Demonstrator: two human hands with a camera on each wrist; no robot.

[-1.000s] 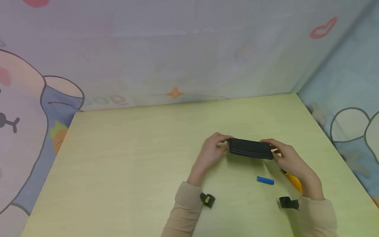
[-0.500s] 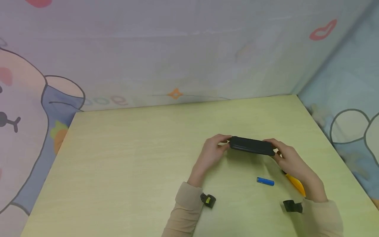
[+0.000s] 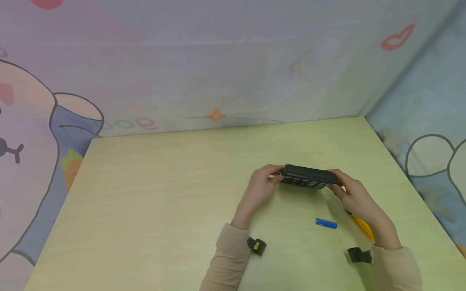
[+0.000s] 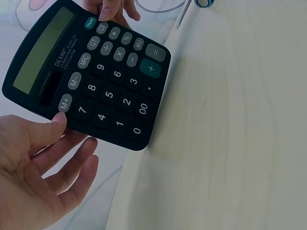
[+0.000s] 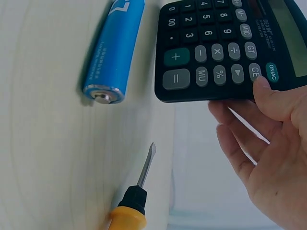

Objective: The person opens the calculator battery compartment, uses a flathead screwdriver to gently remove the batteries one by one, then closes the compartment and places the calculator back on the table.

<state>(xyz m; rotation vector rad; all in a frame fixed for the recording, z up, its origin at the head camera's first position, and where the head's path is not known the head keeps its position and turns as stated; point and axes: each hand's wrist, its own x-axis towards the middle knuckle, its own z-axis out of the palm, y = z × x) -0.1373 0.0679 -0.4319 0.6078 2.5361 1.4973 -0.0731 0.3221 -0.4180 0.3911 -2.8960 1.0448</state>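
A black calculator with grey and green keys is held up off the table between both hands. My left hand pinches its left edge, the thumb by the M+ key in the left wrist view, where the calculator shows its keys and blank display. At the opposite edge my right hand pinches it, thumb at the CE key in the right wrist view. A blue battery lies on the table below the calculator. Partly hidden under the right forearm is a yellow-handled screwdriver; its metal tip shows in the right wrist view.
The pale wooden table reaches back to a printed cloth wall. Another printed cloth borders its right side. Each wrist wears a small black camera mount, such as the left mount.
The calculator has tilted in the hands: its plain black back faced the head camera earlier, and now its top edge and key side show. The right hand has shifted slightly; battery and screwdriver stayed put.
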